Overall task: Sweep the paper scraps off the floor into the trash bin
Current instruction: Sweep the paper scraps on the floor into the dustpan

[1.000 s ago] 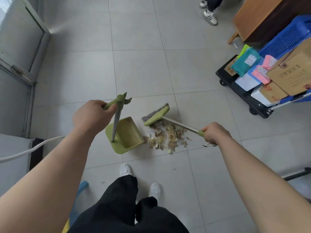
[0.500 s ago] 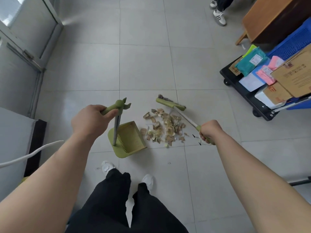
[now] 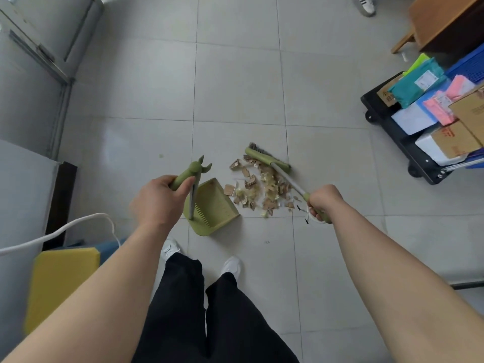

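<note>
Your left hand point(image 3: 159, 200) wraps around the green grip of the dustpan handle point(image 3: 192, 195), a thin grey upright stem topped by a moulded, horned knob. You hold it this way, I judge, so the dustpan point(image 3: 213, 208) stays planted on the tiled floor point(image 3: 235, 87) with its open side facing right, toward the litter. The pan is matte olive plastic, boxy, with a row of comb teeth along its near-left wall, and nothing shows inside it.

Just right of the pan's mouth lie the paper scraps point(image 3: 259, 189): a loose heap of small torn pieces, brown corrugated card mixed with pale yellowish bits, light and ragged. The nearest ones sit at the pan's lip; none are clearly in it.

On the far side of the heap rests the broom head point(image 3: 264, 157), a narrow green bar with dark bristles behind it, set there so that a pull toward you and to the left would drive the pile into the pan. Its slim metal shaft point(image 3: 288, 180) runs near and rightward over the scraps to your right hand point(image 3: 323, 201), which is closed firmly around the green end grip, a white loop hanging below.

No trash bin is in view.
</note>
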A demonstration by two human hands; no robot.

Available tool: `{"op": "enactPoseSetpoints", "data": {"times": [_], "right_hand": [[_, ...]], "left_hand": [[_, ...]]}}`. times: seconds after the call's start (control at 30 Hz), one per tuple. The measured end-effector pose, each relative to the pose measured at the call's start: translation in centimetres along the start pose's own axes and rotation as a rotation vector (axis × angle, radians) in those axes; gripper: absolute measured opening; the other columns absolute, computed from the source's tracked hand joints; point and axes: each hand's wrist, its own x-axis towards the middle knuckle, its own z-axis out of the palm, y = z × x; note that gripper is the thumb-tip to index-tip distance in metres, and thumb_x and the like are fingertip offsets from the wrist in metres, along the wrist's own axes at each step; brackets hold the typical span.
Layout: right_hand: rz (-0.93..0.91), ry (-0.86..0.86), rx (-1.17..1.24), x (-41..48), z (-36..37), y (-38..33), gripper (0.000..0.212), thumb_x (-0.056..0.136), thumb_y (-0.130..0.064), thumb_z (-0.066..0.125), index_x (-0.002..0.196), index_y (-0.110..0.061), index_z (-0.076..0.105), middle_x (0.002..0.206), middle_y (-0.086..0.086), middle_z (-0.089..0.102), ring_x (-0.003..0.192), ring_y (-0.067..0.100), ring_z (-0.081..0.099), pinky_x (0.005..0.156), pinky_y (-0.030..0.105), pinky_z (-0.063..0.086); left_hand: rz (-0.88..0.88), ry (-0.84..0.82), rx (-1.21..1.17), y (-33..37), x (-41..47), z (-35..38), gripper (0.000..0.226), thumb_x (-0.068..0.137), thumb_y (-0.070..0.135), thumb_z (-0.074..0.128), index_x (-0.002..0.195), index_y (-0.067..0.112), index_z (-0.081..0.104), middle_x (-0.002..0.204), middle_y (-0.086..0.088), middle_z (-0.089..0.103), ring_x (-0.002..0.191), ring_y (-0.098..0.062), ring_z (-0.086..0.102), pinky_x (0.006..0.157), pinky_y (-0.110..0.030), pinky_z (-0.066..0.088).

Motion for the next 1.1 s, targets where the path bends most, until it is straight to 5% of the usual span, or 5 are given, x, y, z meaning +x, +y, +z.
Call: {"op": "enactPoseSetpoints", "data": {"times": [0.3,0.63,0.77,0.9,1.1], "right_hand": [[-0.151,-0.085,-0.332,-2.6,-1.8,0.7,0.014,0.083,0.004,0.057,0.088,0.003,0.070,0.063,0.015,0.055,0.044,0.020,0.046,0.044,0.021,0.038],[-0.349,-0.110,-0.714,-5.7,-4.4,1.6,0.024,0.076,-0.007,0.060,0.092,-0.013,0.077,0.070,0.007,0.060,0.062,0.023,0.054,0.057,0.022,0.043],[-0.377,-0.094,-0.728,-6.7,-5.9,2.2,0.035,0.076,-0.004,0.060,0.102,-0.021,0.077,0.071,0.004,0.063,0.056,0.020,0.056,0.050,0.020,0.044],[-0.353,-0.001,-0.702,-7.0,-8.4,3.0,0.045,0.073,-0.006,0.060,0.108,-0.031,0.074,0.075,-0.001,0.068,0.057,0.020,0.066,0.061,0.027,0.055],[-0.264,0.054,-0.522,-6.7,-9.7,4.2,0.050,0.069,-0.002,0.057,0.104,-0.033,0.075,0.077,-0.001,0.068,0.067,0.024,0.069,0.068,0.033,0.058]], "left_hand": [[-0.016,0.001,-0.050,2.1,1.0,1.6,0.040,0.082,0.069,0.049,0.076,0.032,0.062,0.058,0.010,0.056,0.061,-0.021,0.055,0.048,-0.023,0.026],[-0.056,0.018,-0.084,2.1,1.1,2.4,0.044,0.081,0.069,0.049,0.077,0.028,0.064,0.056,0.008,0.054,0.058,-0.021,0.054,0.048,-0.024,0.026],[-0.038,-0.007,-0.077,2.0,0.3,2.5,0.043,0.081,0.069,0.049,0.077,0.029,0.064,0.057,0.009,0.055,0.061,-0.024,0.056,0.049,-0.025,0.026],[-0.009,-0.055,-0.081,2.0,-0.2,2.3,0.044,0.081,0.070,0.049,0.072,0.029,0.063,0.056,0.009,0.057,0.053,-0.012,0.051,0.049,-0.024,0.026],[0.067,-0.151,-0.060,1.3,-0.8,1.7,0.047,0.080,0.073,0.049,0.064,0.029,0.058,0.056,0.005,0.060,0.056,-0.014,0.056,0.050,-0.025,0.033]]}}
